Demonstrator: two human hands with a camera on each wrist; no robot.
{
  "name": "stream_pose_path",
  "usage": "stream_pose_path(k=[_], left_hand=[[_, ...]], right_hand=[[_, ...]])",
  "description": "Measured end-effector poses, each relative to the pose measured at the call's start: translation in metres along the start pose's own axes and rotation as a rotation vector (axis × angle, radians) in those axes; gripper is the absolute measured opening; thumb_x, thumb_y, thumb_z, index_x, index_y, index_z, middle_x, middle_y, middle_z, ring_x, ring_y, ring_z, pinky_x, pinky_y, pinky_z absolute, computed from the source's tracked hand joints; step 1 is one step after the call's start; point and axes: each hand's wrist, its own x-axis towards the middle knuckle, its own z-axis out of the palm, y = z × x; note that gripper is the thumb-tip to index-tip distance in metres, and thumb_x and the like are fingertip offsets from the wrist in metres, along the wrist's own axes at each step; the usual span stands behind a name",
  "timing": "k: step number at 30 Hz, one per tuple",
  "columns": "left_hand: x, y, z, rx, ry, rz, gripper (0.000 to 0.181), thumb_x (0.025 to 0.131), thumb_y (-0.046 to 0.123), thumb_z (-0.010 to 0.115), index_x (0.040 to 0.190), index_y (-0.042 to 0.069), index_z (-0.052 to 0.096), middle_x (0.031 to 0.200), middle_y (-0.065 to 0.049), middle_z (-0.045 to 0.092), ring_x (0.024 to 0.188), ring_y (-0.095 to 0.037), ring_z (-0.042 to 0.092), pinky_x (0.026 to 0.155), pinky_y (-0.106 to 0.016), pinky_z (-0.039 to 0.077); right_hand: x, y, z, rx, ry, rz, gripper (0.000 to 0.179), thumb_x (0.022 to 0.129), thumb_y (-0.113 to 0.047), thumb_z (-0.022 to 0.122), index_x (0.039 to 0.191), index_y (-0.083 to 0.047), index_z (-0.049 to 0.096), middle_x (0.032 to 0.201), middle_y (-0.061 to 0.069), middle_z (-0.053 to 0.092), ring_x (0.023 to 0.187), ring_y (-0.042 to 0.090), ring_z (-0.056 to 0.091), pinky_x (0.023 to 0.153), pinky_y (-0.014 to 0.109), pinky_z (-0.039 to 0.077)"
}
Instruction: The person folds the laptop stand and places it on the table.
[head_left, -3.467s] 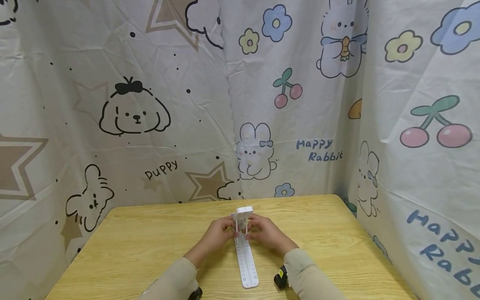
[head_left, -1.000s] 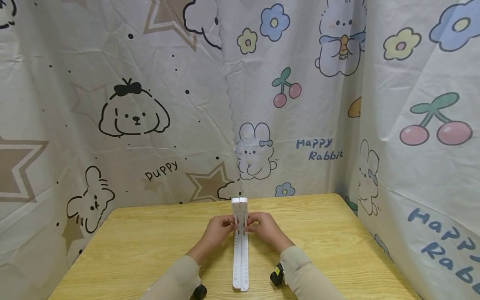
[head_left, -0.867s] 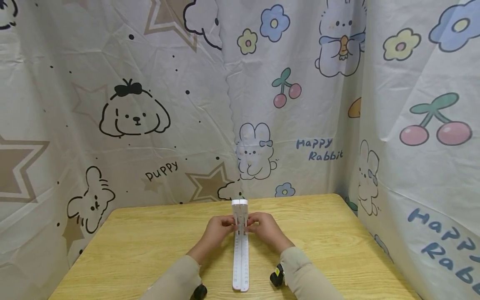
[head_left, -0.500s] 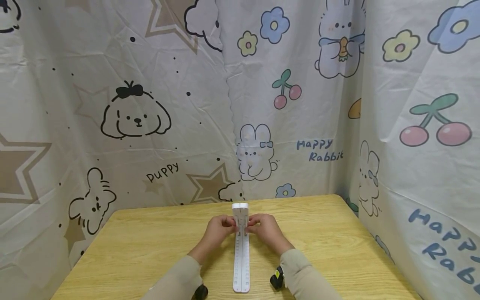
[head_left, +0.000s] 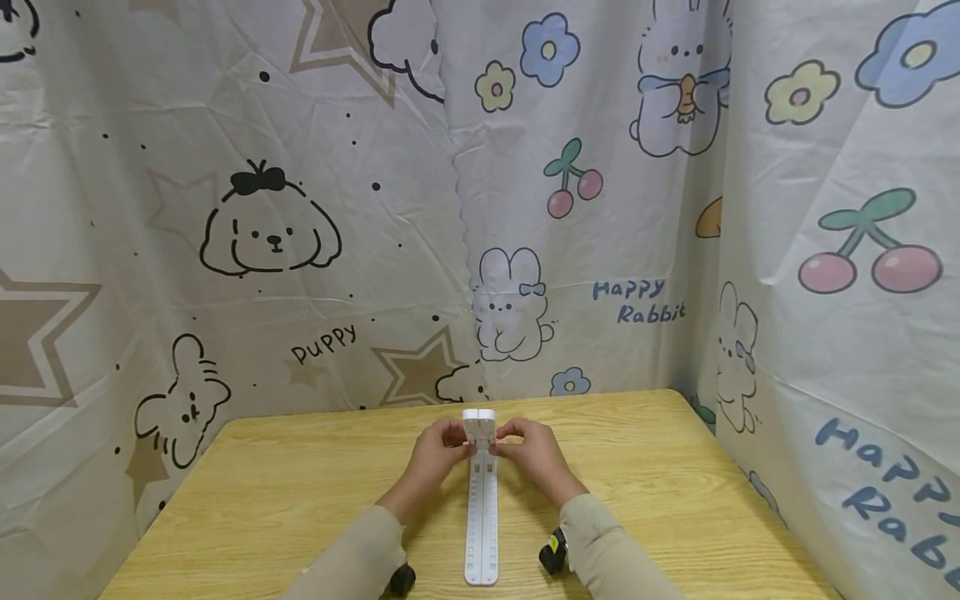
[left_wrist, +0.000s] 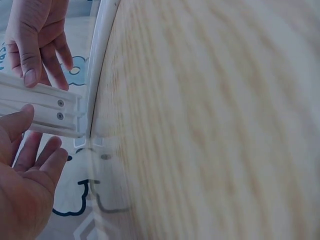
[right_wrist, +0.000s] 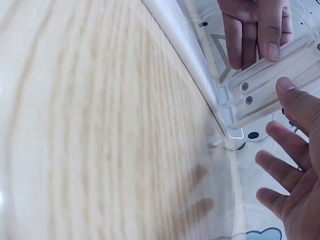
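A white plastic folding stand (head_left: 482,525) lies lengthwise on the table, made of two long strips side by side. At its far end a short section (head_left: 480,427) stands up. My left hand (head_left: 433,457) pinches that section's left edge, and my right hand (head_left: 536,457) pinches the right edge. In the left wrist view my left thumb lies on the section's face (left_wrist: 47,111), which has two screws near the foot; the other fingers spread below. The right wrist view has my right thumb pressing the same ribbed face (right_wrist: 265,86), its other fingers loosely spread.
The wooden table (head_left: 300,500) has a patterned curtain (head_left: 337,208) behind it and another at the right. A black wrist device (head_left: 402,579) sits under the left sleeve, and another black device (head_left: 553,552) beside the right sleeve.
The stand has turned from slanted to nearly straight, and its two strips' near ends, uneven a second ago, are level. The raised section's top has dropped slightly. Both hands keep their hold.
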Motion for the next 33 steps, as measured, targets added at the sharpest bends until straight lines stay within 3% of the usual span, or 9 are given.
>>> stream_pose_path(k=[6, 10, 17, 25, 33], left_hand=[[0.002, 0.0, -0.001, -0.061, -0.041, 0.047, 0.022, 0.089, -0.001, 0.076, 0.11, 0.003, 0.073, 0.108, -0.011, 0.076, 0.101, -0.022, 0.07, 0.089, -0.035, 0.06], [0.003, -0.002, -0.002, -0.077, -0.068, 0.052, 0.017, 0.089, 0.0, 0.076, 0.106, 0.001, 0.074, 0.106, -0.012, 0.076, 0.099, -0.02, 0.07, 0.088, -0.032, 0.06], [0.004, 0.0, -0.005, -0.104, -0.092, -0.001, 0.013, 0.09, 0.0, 0.076, 0.102, 0.001, 0.075, 0.105, -0.01, 0.077, 0.099, -0.018, 0.071, 0.088, -0.031, 0.061], [0.004, -0.001, -0.007, 0.017, -0.093, 0.012, 0.009, 0.085, 0.001, 0.081, 0.087, 0.004, 0.072, 0.09, -0.001, 0.075, 0.087, -0.01, 0.065, 0.078, -0.026, 0.06], [0.003, -0.002, -0.011, 0.093, -0.152, 0.018, 0.012, 0.087, 0.0, 0.079, 0.094, 0.01, 0.079, 0.099, 0.0, 0.076, 0.096, -0.015, 0.067, 0.086, -0.032, 0.06]], right_hand=[[0.0, -0.001, 0.001, 0.079, -0.029, -0.03, 0.024, 0.084, -0.018, 0.085, 0.107, -0.015, 0.077, 0.112, 0.003, 0.077, 0.115, 0.027, 0.068, 0.105, 0.054, 0.05], [0.001, 0.0, 0.003, 0.118, -0.043, -0.063, 0.017, 0.085, -0.011, 0.083, 0.101, -0.012, 0.079, 0.103, 0.002, 0.079, 0.106, 0.024, 0.071, 0.098, 0.048, 0.056], [0.004, 0.004, 0.003, 0.166, -0.058, -0.056, 0.013, 0.084, -0.006, 0.083, 0.096, -0.01, 0.079, 0.097, 0.002, 0.078, 0.094, 0.015, 0.071, 0.085, 0.032, 0.059], [0.005, 0.007, -0.001, 0.138, -0.12, -0.056, 0.01, 0.085, -0.006, 0.082, 0.093, -0.01, 0.079, 0.096, 0.001, 0.077, 0.091, 0.012, 0.069, 0.083, 0.03, 0.059], [0.0, 0.007, -0.008, 0.098, -0.199, -0.061, 0.014, 0.088, -0.006, 0.078, 0.1, -0.013, 0.081, 0.105, 0.001, 0.078, 0.102, 0.018, 0.07, 0.088, 0.034, 0.06]])
